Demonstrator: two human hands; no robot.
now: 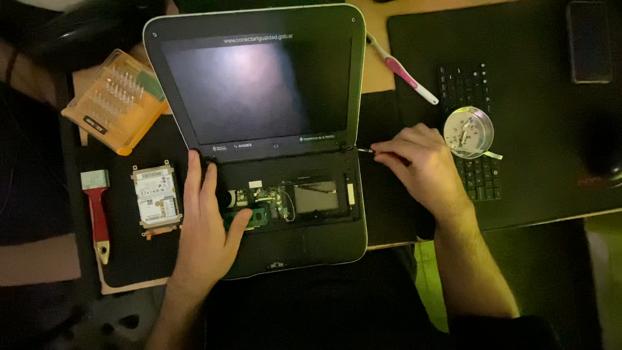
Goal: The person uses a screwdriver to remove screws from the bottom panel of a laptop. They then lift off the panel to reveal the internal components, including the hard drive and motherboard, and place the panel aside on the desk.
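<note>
Two bare hands work on a small laptop (259,129) with a rounded, pale-edged plastic shell, lid open and its glossy screen dark. The keyboard is off, so the base shows a green circuit board, thin wires and a flat silvery metal panel.

The left hand (206,223) lies flat and relaxed on the left part of the opened base, fingers spread toward the hinge and thumb resting by the circuit board; it clasps nothing. The right hand (424,162) is just right of the laptop's right hinge, fingers pinched around a slim screwdriver (367,150) whose metal tip points left and meets the hinge corner (the handle is hidden inside the fingers).

Left of the laptop lies a bare hard drive (155,196), a flat metal rectangle with a white label, close to the left hand but not touching it. Further left is a red-handled brush (97,210) with a pale head. Up and left of the laptop sits an orange, clear-lidded bit case (116,100) with rows of small metal bits.

Right of the laptop, past the right hand, the removed black keyboard (470,129) lies flat with a round clear dish (468,132) of tiny screws on top. A pink and white toothbrush (402,70) lies slanted above the right hand. A dark phone (588,42) is far to the right.

Everything rests on black mats (538,129) over a wooden desk (376,71), in a dim room.
</note>
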